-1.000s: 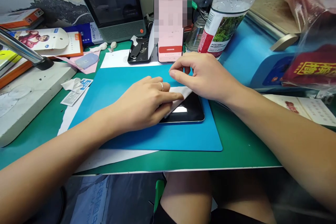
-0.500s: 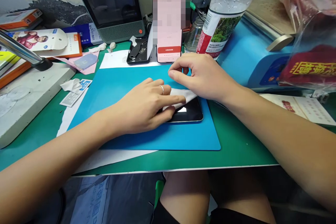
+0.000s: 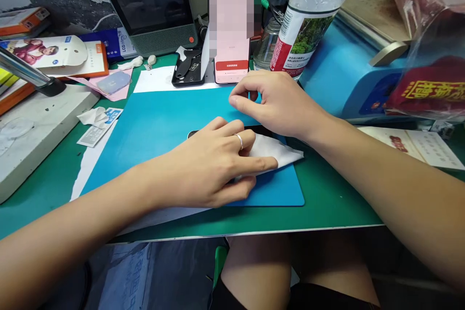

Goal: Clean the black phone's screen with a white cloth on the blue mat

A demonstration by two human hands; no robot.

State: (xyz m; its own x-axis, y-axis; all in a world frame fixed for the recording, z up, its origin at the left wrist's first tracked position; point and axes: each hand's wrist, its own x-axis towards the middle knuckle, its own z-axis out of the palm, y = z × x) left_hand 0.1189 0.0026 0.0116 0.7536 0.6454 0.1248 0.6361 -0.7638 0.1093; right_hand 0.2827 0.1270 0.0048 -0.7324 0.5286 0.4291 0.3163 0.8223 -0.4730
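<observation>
Left hand and white wipe have shifted nearer the wearer and to the right since the earlier frame, while the right hand has barely moved. Now the wipe's pointed tip reaches past the side of the blue mat, over the green tabletop. Lying flat on the mat is a black phone, mostly hidden under the left hand and wipe; a dark strip shows beyond the cloth and a corner beyond the knuckles.

The left hand is spread, fingers partly bent, pressing the wipe from above rather than closing round it. The right is loosely curled near the phone's far right end; I cannot tell whether its thumb and fingertip meet, or whether it steadies the phone, and no object shows in it.

For clean wiping, I would keep the left fingers flat and the pressure even, fold that trailing tip back under, and overlap each stroke. Bracing the phone's edge lightly with the right hand should stop it sliding, without leaving prints on the glass.
</observation>
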